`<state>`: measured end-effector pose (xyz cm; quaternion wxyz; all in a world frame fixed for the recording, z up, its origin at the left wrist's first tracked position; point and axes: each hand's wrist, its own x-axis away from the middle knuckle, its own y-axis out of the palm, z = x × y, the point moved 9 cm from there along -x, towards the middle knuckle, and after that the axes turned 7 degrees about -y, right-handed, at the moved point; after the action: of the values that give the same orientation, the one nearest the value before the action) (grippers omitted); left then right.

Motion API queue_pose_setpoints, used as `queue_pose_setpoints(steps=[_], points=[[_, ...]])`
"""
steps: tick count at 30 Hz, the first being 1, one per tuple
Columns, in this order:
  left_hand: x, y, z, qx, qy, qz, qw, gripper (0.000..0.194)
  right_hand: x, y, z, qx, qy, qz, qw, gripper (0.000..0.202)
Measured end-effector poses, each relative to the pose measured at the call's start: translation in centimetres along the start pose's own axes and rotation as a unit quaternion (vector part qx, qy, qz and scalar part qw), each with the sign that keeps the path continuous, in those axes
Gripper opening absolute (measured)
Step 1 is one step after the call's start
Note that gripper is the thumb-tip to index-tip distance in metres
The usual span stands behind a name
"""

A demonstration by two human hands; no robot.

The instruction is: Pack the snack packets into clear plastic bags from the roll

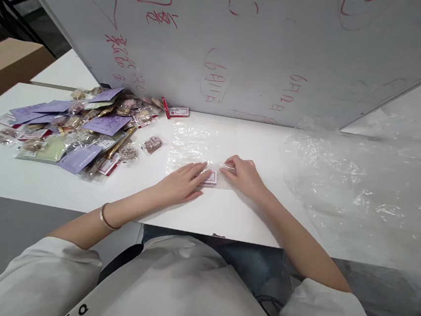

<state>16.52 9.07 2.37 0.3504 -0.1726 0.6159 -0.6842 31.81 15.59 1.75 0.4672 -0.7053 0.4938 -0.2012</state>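
Note:
A clear plastic bag [187,143] lies flat on the white table in front of me. Near its lower edge is a small red-and-white box [212,178], partly hidden by my fingers. My left hand [182,181] rests on the bag and the box with its fingers stretched out. To the right, my right hand [244,176] pinches the edge of the clear bag between thumb and fingers. Just left of the bag lies a small clear packet with reddish-brown contents [153,144].
A heap of small packets, with purple pouches [107,124] among them, covers the table's left part. Another red-and-white box [178,111] sits by the whiteboard [258,48] that rises behind. Large clear plastic sheeting [371,193] spreads across the right. A cardboard box [14,62] stands far left.

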Motion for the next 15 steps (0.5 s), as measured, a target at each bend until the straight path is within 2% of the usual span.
queue_pose_setpoints(steps=[2, 3, 5, 7, 11, 15], points=[[-0.5, 0.2, -0.4, 0.006, -0.013, 0.011, 1.0, 0.047, 0.3, -1.4, -1.6, 0.051, -0.06, 0.074, 0.994, 0.039], [-0.6, 0.3, -0.6, 0.011, -0.015, 0.016, 1.0, 0.046, 0.6, -1.6, -2.9, 0.066, -0.115, 0.083, 0.988, 0.049], [-0.6, 0.4, -0.8, 0.012, -0.017, 0.019, 1.0, 0.043, 1.3, -0.7, -5.5, 0.056, -0.234, 0.037, 0.97, 0.062], [-0.6, 0.3, -0.9, -0.007, -0.02, 0.016, 1.0, 0.04, 2.0, 0.8, -6.7, 0.025, -0.299, -0.029, 0.954, 0.067], [-0.7, 0.2, -1.1, -0.073, -0.029, -0.003, 0.997, 0.039, 2.1, 2.5, -5.8, 0.007, -0.262, -0.055, 0.963, 0.049], [-0.2, -0.2, -1.3, -0.138, -0.042, -0.015, 0.989, 0.047, 2.0, 2.9, -5.7, 0.019, -0.249, -0.053, 0.967, 0.041]])
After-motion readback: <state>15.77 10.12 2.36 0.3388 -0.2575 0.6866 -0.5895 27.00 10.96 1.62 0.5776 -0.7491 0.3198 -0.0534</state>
